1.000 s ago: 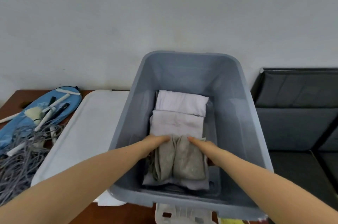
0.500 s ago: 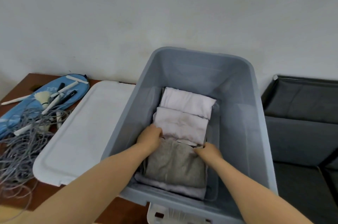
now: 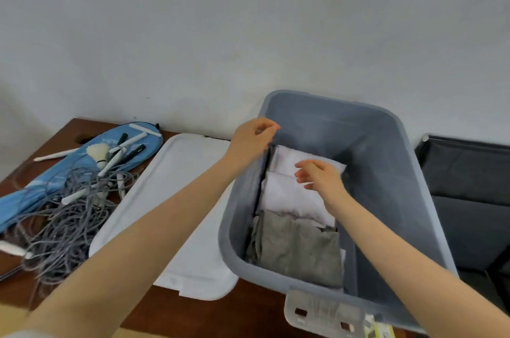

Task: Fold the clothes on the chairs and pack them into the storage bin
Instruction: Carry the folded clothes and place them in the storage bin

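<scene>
A: Where are the hands?

B: The left hand (image 3: 252,135) is at the far left corner of the storage bin (image 3: 414,180), above its rim. Its fingers are curled with the tips pinched together. Whether it holds something I cannot tell. The right hand (image 3: 320,176) is inside the bin, over the white clothes. Its fingers are loosely bent and spread, and they hold nothing.

A: And the clothes?

B: They lie in the bin in a row. The grey folded piece (image 3: 298,250) is nearest to the person. Then comes one white folded piece (image 3: 287,198), and a second white piece (image 3: 289,158) is behind it, toward the wall. Each piece lies flat, with its long side across the bin. The row itself runs along the long axis of the bin, away from the person.

A: How does the bin stand?

B: It stands open on the bench (image 3: 193,313), its long axis pointing to the wall. The white lid (image 3: 176,199) lies flat just beside it on the left. Further left there is a blue bag (image 3: 55,172) with a heap of grey cables (image 3: 69,216) on it. On the right side there is a dark sofa (image 3: 469,199).
</scene>
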`<action>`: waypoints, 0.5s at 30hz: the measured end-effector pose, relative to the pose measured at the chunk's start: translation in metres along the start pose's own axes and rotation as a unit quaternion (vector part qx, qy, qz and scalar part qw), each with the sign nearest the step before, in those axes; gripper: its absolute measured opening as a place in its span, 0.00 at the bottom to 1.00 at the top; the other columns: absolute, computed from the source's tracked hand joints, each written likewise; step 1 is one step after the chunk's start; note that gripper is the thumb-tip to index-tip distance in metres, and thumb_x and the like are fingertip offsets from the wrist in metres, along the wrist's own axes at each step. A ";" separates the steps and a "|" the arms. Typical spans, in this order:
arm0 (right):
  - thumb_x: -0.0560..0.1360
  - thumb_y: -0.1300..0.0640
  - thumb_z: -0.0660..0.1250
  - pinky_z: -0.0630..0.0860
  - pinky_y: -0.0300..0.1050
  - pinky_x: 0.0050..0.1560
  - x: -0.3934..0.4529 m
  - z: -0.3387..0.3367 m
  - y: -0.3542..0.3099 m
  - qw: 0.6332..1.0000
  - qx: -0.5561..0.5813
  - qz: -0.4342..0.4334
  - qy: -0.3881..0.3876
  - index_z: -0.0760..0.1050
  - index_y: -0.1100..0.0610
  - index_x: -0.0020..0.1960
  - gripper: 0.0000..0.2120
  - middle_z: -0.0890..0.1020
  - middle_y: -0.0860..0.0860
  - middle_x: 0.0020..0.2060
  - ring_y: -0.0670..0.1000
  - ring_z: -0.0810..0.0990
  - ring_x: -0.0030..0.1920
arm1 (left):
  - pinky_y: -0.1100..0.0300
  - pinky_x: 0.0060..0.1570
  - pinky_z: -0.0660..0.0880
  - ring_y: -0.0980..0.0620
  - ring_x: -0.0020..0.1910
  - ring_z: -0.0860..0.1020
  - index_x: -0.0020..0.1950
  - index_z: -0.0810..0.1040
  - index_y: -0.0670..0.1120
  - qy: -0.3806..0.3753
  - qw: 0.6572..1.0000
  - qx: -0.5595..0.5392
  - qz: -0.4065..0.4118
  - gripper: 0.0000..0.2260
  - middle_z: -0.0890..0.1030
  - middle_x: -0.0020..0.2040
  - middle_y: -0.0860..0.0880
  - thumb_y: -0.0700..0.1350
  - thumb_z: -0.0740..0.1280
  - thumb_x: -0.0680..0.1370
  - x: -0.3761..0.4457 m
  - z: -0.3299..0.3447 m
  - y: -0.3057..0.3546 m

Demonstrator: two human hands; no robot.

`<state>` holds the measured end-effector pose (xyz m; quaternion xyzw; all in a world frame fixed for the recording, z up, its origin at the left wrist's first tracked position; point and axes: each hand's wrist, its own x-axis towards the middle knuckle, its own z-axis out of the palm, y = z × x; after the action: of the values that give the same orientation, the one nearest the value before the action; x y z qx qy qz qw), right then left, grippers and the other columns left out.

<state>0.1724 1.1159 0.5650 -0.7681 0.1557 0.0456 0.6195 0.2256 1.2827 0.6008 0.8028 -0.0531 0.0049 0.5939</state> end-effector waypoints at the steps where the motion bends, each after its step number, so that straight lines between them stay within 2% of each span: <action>1: 0.78 0.60 0.62 0.72 0.39 0.37 -0.002 0.012 -0.017 1.000 0.019 -0.020 0.012 0.78 0.57 0.43 0.09 0.80 0.52 0.35 0.48 0.77 0.35 | 0.55 0.46 0.78 0.51 0.40 0.79 0.42 0.78 0.51 0.011 1.000 -0.017 -0.005 0.08 0.79 0.40 0.54 0.40 0.64 0.78 0.002 -0.019 0.001; 3: 0.79 0.60 0.61 0.72 0.38 0.36 -0.007 0.045 -0.051 0.997 0.058 -0.056 0.017 0.78 0.56 0.41 0.10 0.80 0.52 0.33 0.47 0.77 0.33 | 0.60 0.42 0.78 0.54 0.38 0.79 0.44 0.79 0.49 0.039 0.998 -0.034 -0.021 0.07 0.79 0.41 0.53 0.40 0.63 0.78 0.004 -0.060 -0.008; 5: 0.78 0.60 0.61 0.72 0.37 0.34 -0.016 0.093 -0.080 0.993 0.090 -0.075 -0.010 0.78 0.56 0.41 0.10 0.80 0.52 0.33 0.47 0.77 0.32 | 0.62 0.40 0.76 0.55 0.38 0.78 0.48 0.80 0.46 0.047 0.997 -0.029 -0.047 0.07 0.79 0.42 0.52 0.40 0.62 0.78 0.001 -0.107 -0.033; 8: 0.77 0.60 0.62 0.73 0.37 0.34 -0.026 0.169 -0.099 0.992 0.061 -0.076 -0.079 0.78 0.57 0.44 0.07 0.80 0.52 0.34 0.47 0.78 0.33 | 0.59 0.42 0.75 0.52 0.40 0.77 0.51 0.79 0.44 0.036 0.991 -0.005 -0.127 0.07 0.79 0.44 0.49 0.42 0.62 0.78 -0.007 -0.163 -0.084; 12: 0.77 0.59 0.62 0.72 0.38 0.33 -0.025 0.263 -0.070 0.992 0.028 0.026 -0.120 0.77 0.57 0.43 0.07 0.79 0.51 0.35 0.48 0.77 0.33 | 0.54 0.48 0.75 0.46 0.45 0.76 0.49 0.76 0.43 0.035 0.966 0.057 -0.251 0.06 0.78 0.48 0.43 0.45 0.62 0.79 -0.025 -0.221 -0.171; 15: 0.77 0.58 0.61 0.70 0.39 0.32 -0.014 0.298 -0.017 0.987 0.013 0.134 -0.087 0.74 0.56 0.40 0.08 0.78 0.52 0.34 0.49 0.76 0.31 | 0.50 0.53 0.74 0.42 0.48 0.74 0.54 0.75 0.39 -0.006 0.930 0.135 -0.342 0.10 0.77 0.53 0.38 0.44 0.61 0.79 -0.043 -0.249 -0.229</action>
<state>0.2004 1.4093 0.5166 -0.7250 0.2027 0.1928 0.6293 0.2170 1.5901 0.4534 0.8452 0.2221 -0.1956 0.4450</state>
